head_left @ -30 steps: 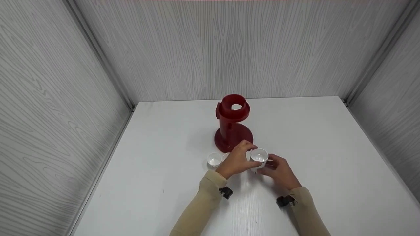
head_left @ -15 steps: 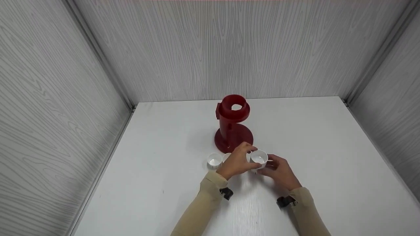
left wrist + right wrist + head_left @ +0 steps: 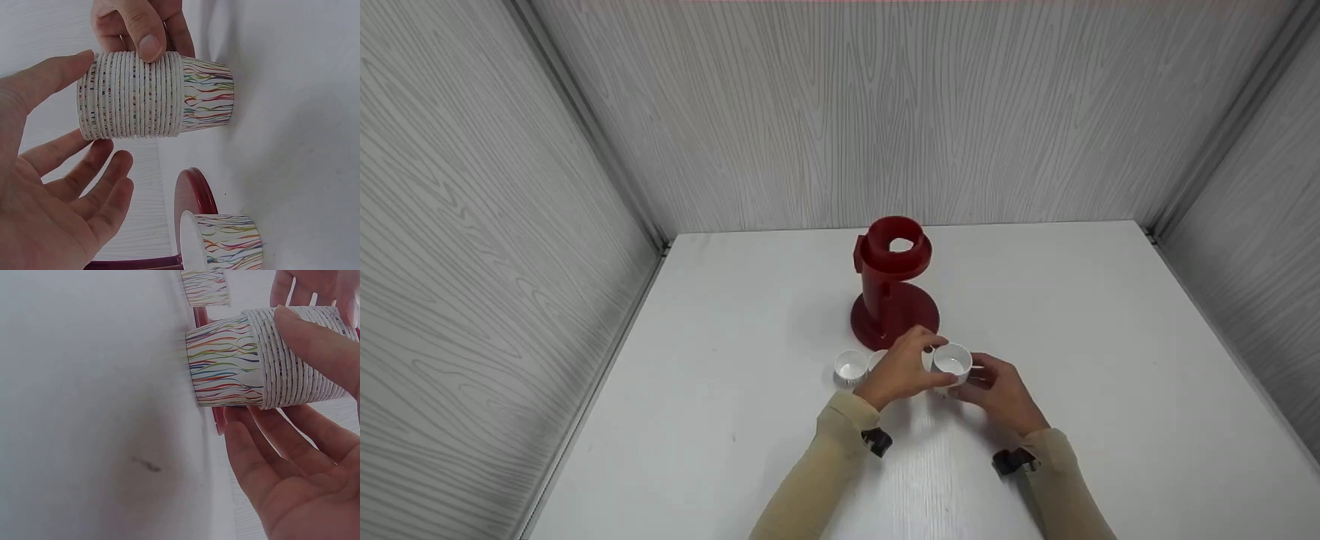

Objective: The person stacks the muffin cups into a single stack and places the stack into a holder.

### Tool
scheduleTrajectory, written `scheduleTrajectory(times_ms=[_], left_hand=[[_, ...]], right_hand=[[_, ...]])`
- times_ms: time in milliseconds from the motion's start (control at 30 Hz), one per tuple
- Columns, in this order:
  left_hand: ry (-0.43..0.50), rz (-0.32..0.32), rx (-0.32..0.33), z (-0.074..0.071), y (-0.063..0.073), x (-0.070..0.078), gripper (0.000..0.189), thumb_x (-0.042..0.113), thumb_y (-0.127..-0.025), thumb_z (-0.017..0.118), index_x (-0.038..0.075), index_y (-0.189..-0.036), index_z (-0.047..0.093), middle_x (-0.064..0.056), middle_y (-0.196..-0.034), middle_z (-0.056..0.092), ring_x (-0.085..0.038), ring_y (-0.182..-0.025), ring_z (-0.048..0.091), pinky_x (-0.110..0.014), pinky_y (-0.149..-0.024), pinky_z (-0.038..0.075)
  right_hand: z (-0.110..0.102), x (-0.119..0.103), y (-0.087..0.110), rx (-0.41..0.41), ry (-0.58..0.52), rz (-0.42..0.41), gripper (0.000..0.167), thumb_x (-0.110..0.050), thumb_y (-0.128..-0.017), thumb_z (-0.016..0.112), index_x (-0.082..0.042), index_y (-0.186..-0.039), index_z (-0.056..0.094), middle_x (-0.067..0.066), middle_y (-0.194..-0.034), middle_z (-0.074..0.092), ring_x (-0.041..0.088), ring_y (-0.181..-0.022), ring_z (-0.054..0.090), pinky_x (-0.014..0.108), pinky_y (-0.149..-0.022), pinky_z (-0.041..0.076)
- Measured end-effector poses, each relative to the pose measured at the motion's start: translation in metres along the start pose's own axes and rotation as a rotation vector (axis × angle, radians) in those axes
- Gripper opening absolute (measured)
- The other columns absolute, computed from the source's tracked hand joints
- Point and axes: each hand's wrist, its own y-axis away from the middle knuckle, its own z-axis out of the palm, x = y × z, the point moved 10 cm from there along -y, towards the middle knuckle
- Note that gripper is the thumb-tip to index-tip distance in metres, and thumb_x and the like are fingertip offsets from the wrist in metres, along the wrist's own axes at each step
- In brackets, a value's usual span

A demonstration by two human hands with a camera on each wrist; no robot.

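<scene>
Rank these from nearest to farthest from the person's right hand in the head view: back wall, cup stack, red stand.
1. Cup stack: gripped by the right hand.
2. Red stand: beyond the stack, to its left.
3. Back wall: behind the stand.

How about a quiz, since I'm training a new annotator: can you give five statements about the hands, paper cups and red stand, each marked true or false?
1. The left hand and the right hand both touch the stack of paper cups. True.
2. The red stand is upright on its round base. True.
3. The stack of paper cups sits inside the red stand's ring. False: the hands hold it in front of the stand.
4. A single cup stands on the white table, left of the stack. True.
5. The cups are plain white outside. False: they carry coloured wavy lines.
</scene>
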Motion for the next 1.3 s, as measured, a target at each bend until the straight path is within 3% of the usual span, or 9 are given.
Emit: scheduleTrajectory(times_ms=[233, 633, 867, 967, 1100, 1300], left_hand=[[0.006, 0.009, 0.000, 0.000, 0.000, -0.001, 0.063, 0.038, -0.082, 0.088, 0.012, -0.136, 0.067, -0.003, -0.124, 0.062, -0.024, -0.121, 0.060, -0.031, -0.103, 0.051], [0.021, -0.054, -0.014, 0.001, 0.000, -0.007, 0.062, 0.032, -0.082, 0.088, 0.015, -0.138, 0.066, -0.001, -0.125, 0.063, -0.021, -0.121, 0.060, -0.029, -0.100, 0.053], [0.018, -0.019, -0.009, -0.001, 0.001, -0.006, 0.074, 0.035, -0.082, 0.088, 0.015, -0.146, 0.058, -0.006, -0.132, 0.062, -0.025, -0.125, 0.060, -0.032, -0.102, 0.053], [0.011, 0.021, 0.011, -0.009, 0.003, -0.004, 0.079, 0.035, -0.082, 0.088, 0.013, -0.150, 0.053, -0.009, -0.134, 0.061, -0.026, -0.124, 0.060, -0.032, -0.104, 0.053], [0.013, 0.042, 0.034, -0.024, 0.012, -0.008, 0.074, 0.038, -0.084, 0.086, 0.013, -0.147, 0.056, -0.005, -0.136, 0.060, -0.023, -0.125, 0.060, -0.034, -0.110, 0.052], [0.075, -0.001, 0.081, -0.052, 0.030, -0.042, 0.073, 0.039, -0.085, 0.085, 0.010, -0.146, 0.057, -0.009, -0.138, 0.058, -0.030, -0.127, 0.059, -0.047, -0.111, 0.052]], right_hand=[[0.000, 0.000, 0.000, 0.003, -0.005, 0.008, 0.060, -0.016, -0.083, 0.087, -0.012, -0.138, 0.063, 0.015, -0.136, 0.066, 0.034, -0.121, 0.069, 0.029, -0.090, 0.062], [0.000, -0.002, -0.001, 0.000, 0.003, -0.045, 0.058, -0.015, -0.084, 0.087, -0.012, -0.137, 0.064, 0.013, -0.136, 0.066, 0.033, -0.122, 0.068, 0.027, -0.093, 0.060], [0.000, -0.002, -0.001, 0.000, 0.022, -0.049, 0.058, -0.019, -0.084, 0.087, -0.012, -0.137, 0.064, 0.012, -0.137, 0.066, 0.033, -0.123, 0.067, 0.027, -0.096, 0.059], [-0.001, -0.001, -0.001, 0.008, 0.020, -0.027, 0.060, -0.020, -0.082, 0.088, -0.013, -0.137, 0.064, 0.011, -0.136, 0.066, 0.032, -0.124, 0.067, 0.029, -0.096, 0.060], [0.000, 0.001, -0.001, 0.017, 0.035, 0.005, 0.062, -0.024, -0.081, 0.089, -0.016, -0.138, 0.064, 0.008, -0.137, 0.066, 0.030, -0.125, 0.067, 0.033, -0.098, 0.060], [0.000, 0.002, 0.001, 0.011, 0.009, 0.025, 0.064, -0.023, -0.079, 0.091, -0.016, -0.137, 0.064, 0.008, -0.136, 0.067, 0.029, -0.124, 0.067, 0.035, -0.102, 0.057]])
